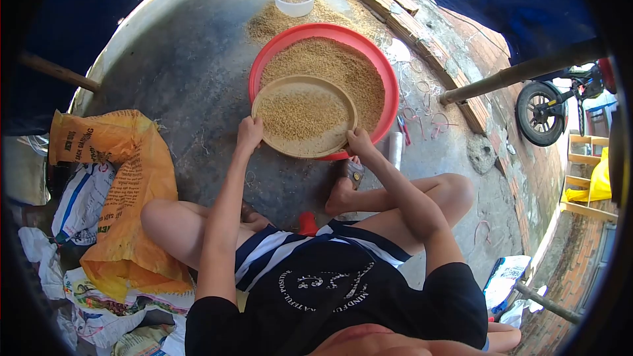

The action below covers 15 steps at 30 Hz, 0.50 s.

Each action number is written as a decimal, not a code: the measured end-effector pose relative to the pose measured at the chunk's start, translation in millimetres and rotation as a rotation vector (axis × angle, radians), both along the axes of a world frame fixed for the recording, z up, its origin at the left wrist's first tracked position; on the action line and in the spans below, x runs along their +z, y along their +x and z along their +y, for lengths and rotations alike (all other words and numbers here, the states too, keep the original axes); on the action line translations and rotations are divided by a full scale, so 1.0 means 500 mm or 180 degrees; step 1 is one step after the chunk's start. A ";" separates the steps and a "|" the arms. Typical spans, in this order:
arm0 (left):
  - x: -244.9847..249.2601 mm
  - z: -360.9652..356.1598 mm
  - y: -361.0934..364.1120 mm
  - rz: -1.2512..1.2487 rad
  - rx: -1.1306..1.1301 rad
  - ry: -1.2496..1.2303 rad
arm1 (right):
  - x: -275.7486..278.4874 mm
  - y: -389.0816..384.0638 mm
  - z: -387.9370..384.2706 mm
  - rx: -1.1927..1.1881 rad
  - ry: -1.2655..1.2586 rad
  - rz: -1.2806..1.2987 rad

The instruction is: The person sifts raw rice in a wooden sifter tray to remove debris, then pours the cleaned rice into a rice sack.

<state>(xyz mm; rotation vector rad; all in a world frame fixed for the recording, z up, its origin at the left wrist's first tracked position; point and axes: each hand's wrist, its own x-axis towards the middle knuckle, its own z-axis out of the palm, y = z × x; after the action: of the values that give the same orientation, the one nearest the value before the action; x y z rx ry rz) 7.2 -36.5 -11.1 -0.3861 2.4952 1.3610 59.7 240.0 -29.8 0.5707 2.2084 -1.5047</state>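
Observation:
Both hands hold a round sieve (304, 82) by its rim, with a layer of golden grain (300, 115) spread inside, thicker toward the left. My left hand (250, 133) is closed on the left side of the rim. At the lower right of the rim, my right hand (360, 141) is closed too. The sieve overlaps the near part of a large red basin (390, 86), which holds more grain (330, 56). Part of that grain is hidden beneath the sieve.
Beyond the basin, a clear plastic tub (295, 12) stands amid spilled grain (264, 25). An orange sack (148, 178) and white sacks (84, 201) lie at the left. Bricks (395, 16), a pole (521, 74) and a wheel (541, 113) are to the right. A silvery cylinder (395, 150) lies near the basin.

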 end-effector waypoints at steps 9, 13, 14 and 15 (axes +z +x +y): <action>0.145 -0.001 -0.001 0.2307 0.0189 0.0091 | 0.118 -0.011 -0.037 -0.0277 0.0163 0.2196; 0.058 -0.007 -0.021 0.1889 0.0003 -0.0032 | 0.098 -0.012 -0.030 -0.0368 0.0025 0.1709; 0.037 -0.005 -0.014 0.1876 0.0008 -0.0035 | 0.062 -0.007 -0.022 -0.0363 0.0023 0.1695; 0.028 0.005 -0.004 0.1073 0.0066 0.0036 | 0.010 -0.002 -0.011 -0.0399 -0.0001 0.1261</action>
<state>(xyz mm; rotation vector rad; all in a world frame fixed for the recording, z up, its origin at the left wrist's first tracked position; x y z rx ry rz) 5.2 -34.0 2.8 -0.1924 2.7533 1.5598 58.7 234.4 -24.9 0.4475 2.5028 -1.8128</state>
